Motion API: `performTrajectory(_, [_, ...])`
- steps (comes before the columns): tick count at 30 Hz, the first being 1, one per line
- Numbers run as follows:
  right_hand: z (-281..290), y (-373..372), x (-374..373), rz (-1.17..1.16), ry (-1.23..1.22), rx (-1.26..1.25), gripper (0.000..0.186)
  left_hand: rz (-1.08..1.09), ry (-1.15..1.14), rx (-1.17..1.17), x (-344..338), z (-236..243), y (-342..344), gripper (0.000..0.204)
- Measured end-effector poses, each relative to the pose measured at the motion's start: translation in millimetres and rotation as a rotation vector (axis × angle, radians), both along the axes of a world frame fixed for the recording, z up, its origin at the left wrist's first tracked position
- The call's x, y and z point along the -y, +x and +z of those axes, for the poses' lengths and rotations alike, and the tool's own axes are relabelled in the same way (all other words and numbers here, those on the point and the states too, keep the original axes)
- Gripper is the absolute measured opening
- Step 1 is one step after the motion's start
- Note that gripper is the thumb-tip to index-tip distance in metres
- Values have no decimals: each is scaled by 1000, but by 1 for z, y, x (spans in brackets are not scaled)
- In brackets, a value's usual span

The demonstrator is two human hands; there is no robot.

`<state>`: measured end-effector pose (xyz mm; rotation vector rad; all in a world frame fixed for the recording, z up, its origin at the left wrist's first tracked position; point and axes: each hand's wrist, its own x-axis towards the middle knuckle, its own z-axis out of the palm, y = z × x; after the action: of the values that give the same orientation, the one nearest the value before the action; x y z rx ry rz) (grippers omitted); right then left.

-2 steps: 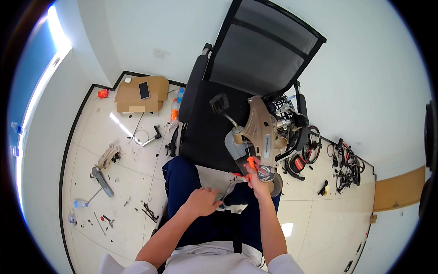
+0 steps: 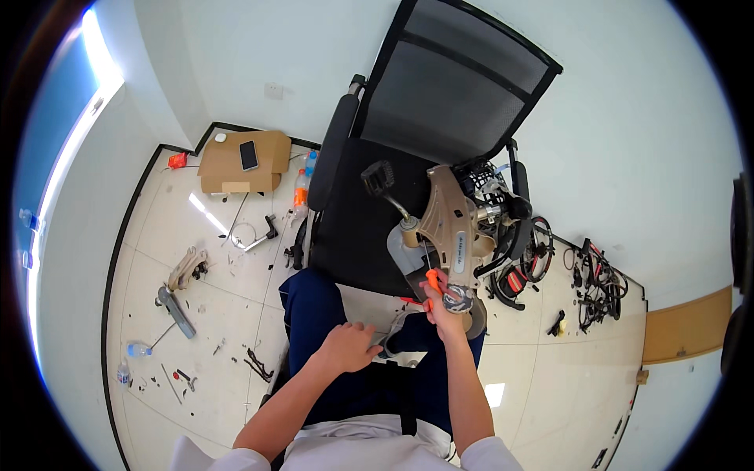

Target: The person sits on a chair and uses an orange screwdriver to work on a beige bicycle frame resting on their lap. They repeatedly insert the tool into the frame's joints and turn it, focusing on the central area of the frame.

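My right hand (image 2: 445, 312) grips the orange handle of a screwdriver (image 2: 432, 277), its thin shaft pointing up at a tan bike frame (image 2: 446, 208). That frame lies tilted on the front of the black chair seat (image 2: 345, 224), over my right knee. A crank with a black pedal (image 2: 378, 179) sticks out from its left side, and a grey part (image 2: 402, 250) sits below the crank. My left hand (image 2: 348, 347) hovers or rests above my left thigh, its fingers loosely apart and holding nothing. Which part the screwdriver's tip touches is too small to tell.
Bottles (image 2: 301, 188) and a flattened cardboard box (image 2: 228, 169) with a phone (image 2: 248, 155) lie left of the chair. Loose bike parts (image 2: 179, 310) and small bits are scattered on the left floor. More bike parts (image 2: 601, 282) lie along the right wall.
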<state>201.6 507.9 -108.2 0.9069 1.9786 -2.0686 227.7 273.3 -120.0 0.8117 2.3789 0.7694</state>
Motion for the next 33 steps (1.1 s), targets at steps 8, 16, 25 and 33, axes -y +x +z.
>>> performTrajectory(8, [3,0,5,-18,13,5,57,-10,-23,-16,-1,-2,2,39])
performTrajectory(16, [9,-1,7,-23,26,15,56,4,1,-51,-1,-3,2,39])
performTrajectory(25, [8,-2,6,-32,20,30,50,4,-13,-29,-1,-1,2,39])
performTrajectory(33, [-1,-8,-20,-237,-899,-131,32,-3,-13,-30,-2,0,6,39])
